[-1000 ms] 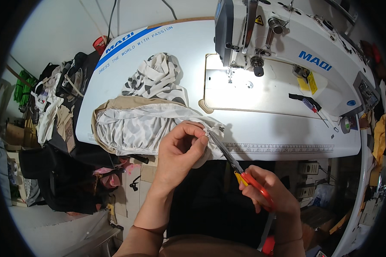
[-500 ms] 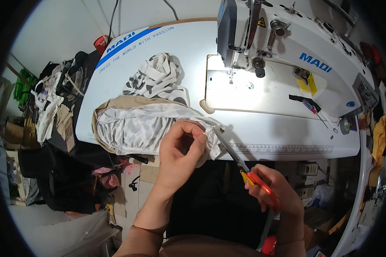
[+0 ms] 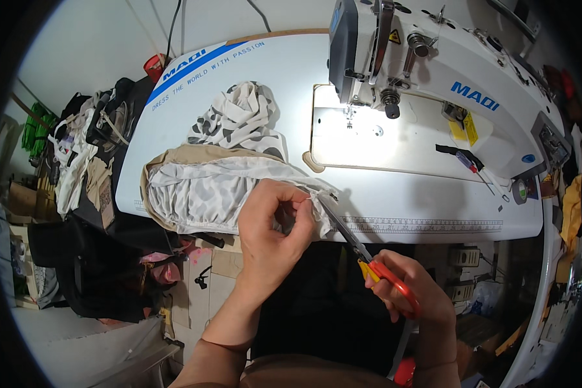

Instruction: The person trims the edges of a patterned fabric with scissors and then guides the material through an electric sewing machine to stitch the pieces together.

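A pale wall (image 3: 220, 18) stands behind the lamplit white table (image 3: 297, 68).

a sewing machine (image 3: 459, 68) and heaped cloth (image 3: 76, 161) suggest a workshop.

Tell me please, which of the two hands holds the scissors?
The right hand holds the scissors; the left hand instead pinches white cloth.

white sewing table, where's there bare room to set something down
Bare: the back patch between spotted cloth and sewing machine, and the front strip between bed plate and printed ruler, right of the scissors. Crowded: front left, with gathered cloth and left hand, and far right, around the screwdriver.
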Tool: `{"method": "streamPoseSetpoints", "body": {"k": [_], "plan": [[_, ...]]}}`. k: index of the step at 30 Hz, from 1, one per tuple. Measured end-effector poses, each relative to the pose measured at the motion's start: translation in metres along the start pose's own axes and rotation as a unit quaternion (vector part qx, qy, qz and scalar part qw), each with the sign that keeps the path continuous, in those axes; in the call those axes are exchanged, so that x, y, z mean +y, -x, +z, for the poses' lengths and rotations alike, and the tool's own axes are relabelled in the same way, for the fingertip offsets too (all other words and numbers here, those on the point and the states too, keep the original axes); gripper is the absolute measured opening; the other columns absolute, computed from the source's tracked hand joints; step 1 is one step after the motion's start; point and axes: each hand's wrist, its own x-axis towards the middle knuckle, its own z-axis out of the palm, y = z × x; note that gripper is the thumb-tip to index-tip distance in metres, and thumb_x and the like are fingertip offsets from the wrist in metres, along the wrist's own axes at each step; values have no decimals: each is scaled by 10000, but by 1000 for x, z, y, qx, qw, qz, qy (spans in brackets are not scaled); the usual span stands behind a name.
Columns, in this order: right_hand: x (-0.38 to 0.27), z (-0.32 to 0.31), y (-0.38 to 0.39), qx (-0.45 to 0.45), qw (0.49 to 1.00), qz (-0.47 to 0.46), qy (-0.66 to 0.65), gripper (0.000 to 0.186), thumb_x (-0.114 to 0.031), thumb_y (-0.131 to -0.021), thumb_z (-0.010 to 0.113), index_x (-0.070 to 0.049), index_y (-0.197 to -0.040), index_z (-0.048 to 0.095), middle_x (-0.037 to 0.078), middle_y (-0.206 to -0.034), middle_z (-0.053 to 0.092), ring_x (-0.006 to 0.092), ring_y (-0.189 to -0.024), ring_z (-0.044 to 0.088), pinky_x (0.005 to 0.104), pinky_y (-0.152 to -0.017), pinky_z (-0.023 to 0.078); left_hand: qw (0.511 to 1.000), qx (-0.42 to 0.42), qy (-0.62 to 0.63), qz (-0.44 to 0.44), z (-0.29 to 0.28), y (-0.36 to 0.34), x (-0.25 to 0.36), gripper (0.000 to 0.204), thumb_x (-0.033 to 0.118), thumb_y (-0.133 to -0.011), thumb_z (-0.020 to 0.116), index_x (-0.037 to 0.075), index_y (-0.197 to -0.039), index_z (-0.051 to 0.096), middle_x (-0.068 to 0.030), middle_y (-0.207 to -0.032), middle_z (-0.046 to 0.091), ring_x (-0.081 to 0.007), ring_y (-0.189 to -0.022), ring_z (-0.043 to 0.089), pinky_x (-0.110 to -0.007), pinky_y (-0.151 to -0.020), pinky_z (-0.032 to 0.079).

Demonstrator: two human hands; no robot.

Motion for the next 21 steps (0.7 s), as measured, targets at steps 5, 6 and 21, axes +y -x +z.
{"method": "streamPoseSetpoints", "body": {"k": [5, 6, 21], "plan": [[4, -4, -2, 11, 1000, 1, 13, 327, -286, -800, 675, 2, -928, 587, 1, -680, 520, 63, -484, 490, 217, -438, 430, 998, 8, 59, -36, -2, 1, -5, 107, -42, -863, 698, 11, -877, 607, -28, -862, 630, -91, -681, 555, -224, -599, 443], [5, -5, -2, 10, 1000, 4, 5, 297, -248, -798, 693, -8, -940, 590, 7, -702, 532, 72, -508, 520, 222, -450, 446, 988, -4, 121, -100, -3, 2, -4, 91, -28, -893, 684, 12, -907, 604, -28, -904, 641, -76, -703, 553, -220, -616, 449], [-4, -34, 13, 271, 805, -286, 443, 658, -426, -598, 971, -58, -991, 593, 55, -767, 547, 203, -644, 545, 351, -594, 437, 920, -84, 313, -218, -19, 3, -3, 79, -2, -972, 656, 22, -1022, 600, -68, -1195, 650, -69, -849, 583, -231, -754, 480]]}}
